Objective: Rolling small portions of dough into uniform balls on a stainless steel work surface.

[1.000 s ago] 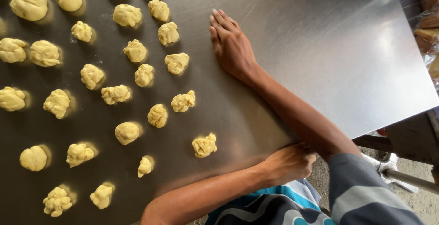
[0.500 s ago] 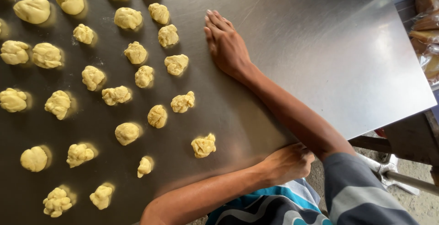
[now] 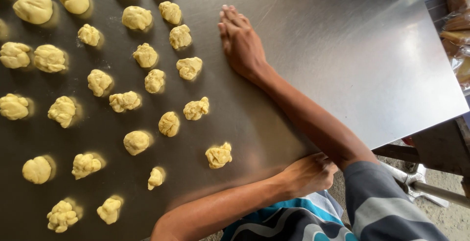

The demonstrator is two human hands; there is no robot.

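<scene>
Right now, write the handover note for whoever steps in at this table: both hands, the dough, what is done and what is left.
Right hand: open, flat, palm down on the steel table, beside the dough lumps but touching none.
Left hand: fingers curled at the table's near edge; a grip cannot be told.
Dough: yellow lumps spaced apart in loose rows over the table's left part; the nearest lump lies by the left forearm.
Done: lumps portioned and laid out.
Left: most lumps look rough and unshaped; neither hand holds one.
</scene>
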